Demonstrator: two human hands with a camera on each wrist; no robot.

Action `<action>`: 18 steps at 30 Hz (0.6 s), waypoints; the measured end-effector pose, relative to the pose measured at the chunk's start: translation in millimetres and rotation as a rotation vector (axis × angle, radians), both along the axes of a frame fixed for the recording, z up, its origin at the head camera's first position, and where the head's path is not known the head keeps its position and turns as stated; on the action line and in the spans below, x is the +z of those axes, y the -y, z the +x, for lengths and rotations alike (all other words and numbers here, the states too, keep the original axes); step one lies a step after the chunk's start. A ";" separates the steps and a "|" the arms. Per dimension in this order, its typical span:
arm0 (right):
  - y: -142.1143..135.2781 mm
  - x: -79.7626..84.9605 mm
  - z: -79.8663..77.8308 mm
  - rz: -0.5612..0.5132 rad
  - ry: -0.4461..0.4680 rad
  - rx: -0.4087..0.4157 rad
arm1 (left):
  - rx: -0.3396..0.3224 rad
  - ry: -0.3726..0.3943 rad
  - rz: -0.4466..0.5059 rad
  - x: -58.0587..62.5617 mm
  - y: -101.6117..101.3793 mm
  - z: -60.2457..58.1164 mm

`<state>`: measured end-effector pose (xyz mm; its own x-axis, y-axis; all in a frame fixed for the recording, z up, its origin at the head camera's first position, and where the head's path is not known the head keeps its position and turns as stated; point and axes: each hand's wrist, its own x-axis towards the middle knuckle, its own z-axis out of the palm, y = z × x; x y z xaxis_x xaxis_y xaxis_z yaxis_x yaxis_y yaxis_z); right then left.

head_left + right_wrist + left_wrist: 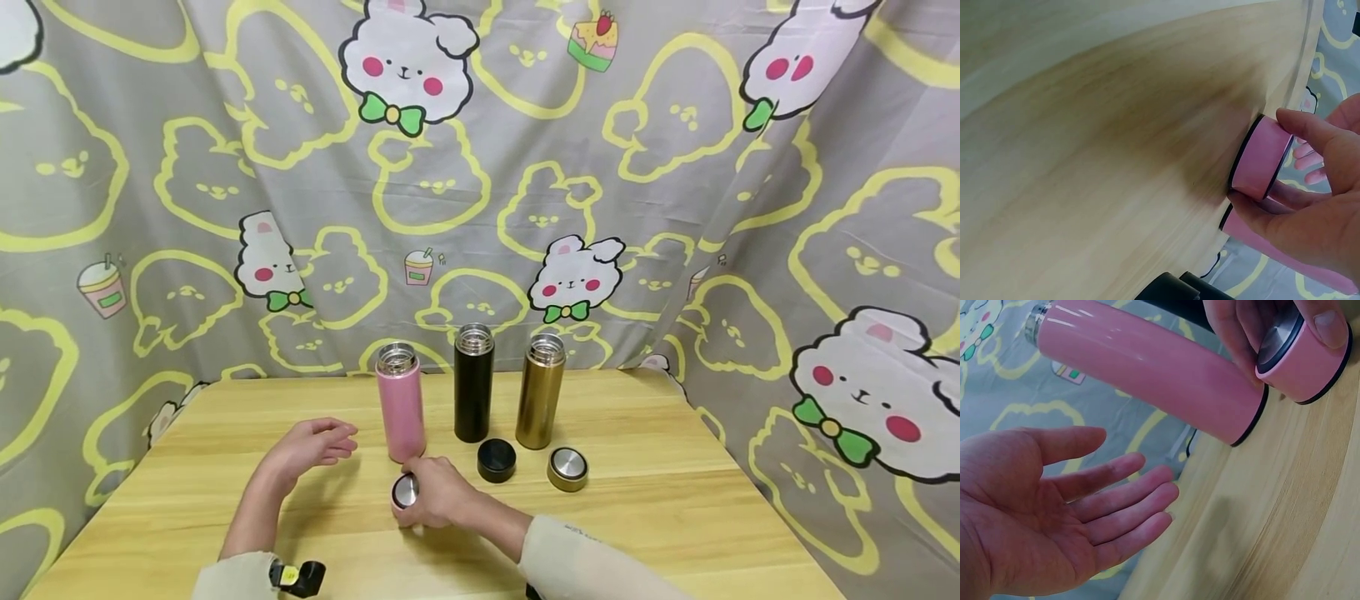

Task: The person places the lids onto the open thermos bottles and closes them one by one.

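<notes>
Head view, nearest first, as seen from beside the table. Item: pale sleeves [600, 562], two; dark marks on the right one, too small to read. Item: black wrist device [303, 579], yellow label, illegible. Item: right hand [444, 493], thumb and fingers curled round the side of a pink cap [405, 492], a grip that leaves its steel top uncovered; cap low, just in front of the pink bottle [401, 408], whether touching the wood I cannot tell. Item: left hand [311, 450], fingers loosely extended, holding nothing, raised left of that bottle, apparently kept out of the other's way. Items: black cap [497, 460] and gold cap [567, 469], flat on the wooden table [637, 433], each before its like-coloured bottle, presumably for easy pairing. Items: black bottle [473, 392] and gold bottle [537, 400], upright like the pink, necks bare, spaced likely for hand room; no brand legible on any. Item: grey curtain [675, 250], rabbit print, no readable words.
</notes>
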<state>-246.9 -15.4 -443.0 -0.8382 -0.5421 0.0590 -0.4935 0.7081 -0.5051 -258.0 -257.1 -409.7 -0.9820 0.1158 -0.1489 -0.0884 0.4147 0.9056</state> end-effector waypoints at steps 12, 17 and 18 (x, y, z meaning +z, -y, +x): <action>-22.3 14.8 -4.4 -0.024 -0.027 -0.036 | 0.016 -0.008 -0.004 9.6 -13.3 0.9; -36.4 22.2 -7.8 -0.025 -0.073 -0.044 | -0.017 0.003 -0.028 8.5 -24.0 1.6; -39.0 23.2 -8.6 -0.029 -0.077 -0.048 | -0.027 0.002 -0.038 8.5 -25.8 1.4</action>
